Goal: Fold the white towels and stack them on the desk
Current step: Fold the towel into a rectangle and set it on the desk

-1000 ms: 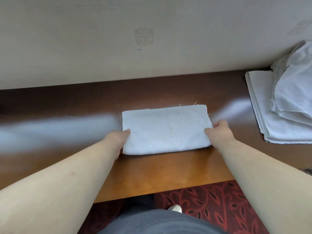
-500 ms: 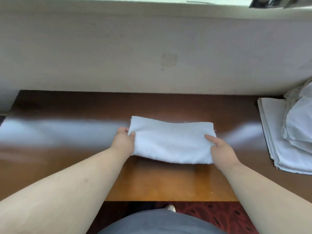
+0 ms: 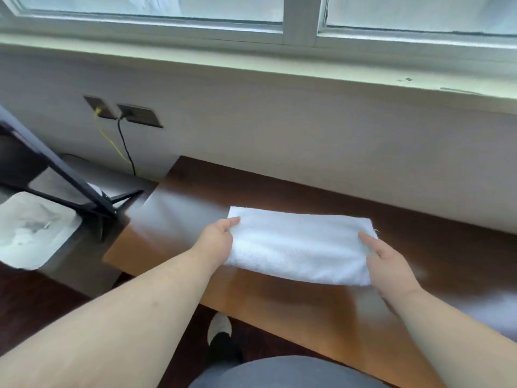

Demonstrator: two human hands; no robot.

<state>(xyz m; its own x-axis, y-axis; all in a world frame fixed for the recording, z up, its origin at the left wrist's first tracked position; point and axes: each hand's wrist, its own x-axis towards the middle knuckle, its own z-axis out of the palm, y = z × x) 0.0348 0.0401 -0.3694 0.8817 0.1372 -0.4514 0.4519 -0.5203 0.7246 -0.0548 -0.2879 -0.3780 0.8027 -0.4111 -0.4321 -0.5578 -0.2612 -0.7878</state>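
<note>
1. A white towel [image 3: 300, 247], folded into a long rectangle, is over the middle of a wooden desk [image 3: 279, 303], nearer the desk's left end than its right; whether it rests on the surface or is lifted just clear of it cannot be told.
2. The left hand [image 3: 216, 242] grips the towel's left short edge, thumb on top and fingers curled underneath.
3. The right hand [image 3: 387, 264] holds the right short edge, thumb lying along the top (the other fingers are hidden below the cloth).
4. Both bare forearms reach in from the desk's near edge.
5. The desk's far edge meets a pale wall [image 3: 279, 130] below a window sill [image 3: 251, 68].
6. Left of the desk's left end, two wall outlets [image 3: 123, 113] carry a yellow and a black cable.
7. On the floor beyond the left end stand a dark metal frame [image 3: 70, 175] and a white-lined bin [image 3: 33, 233].
8. Under the near edge, a foot in a white sock [image 3: 219, 326] shows on the dark floor.
</note>
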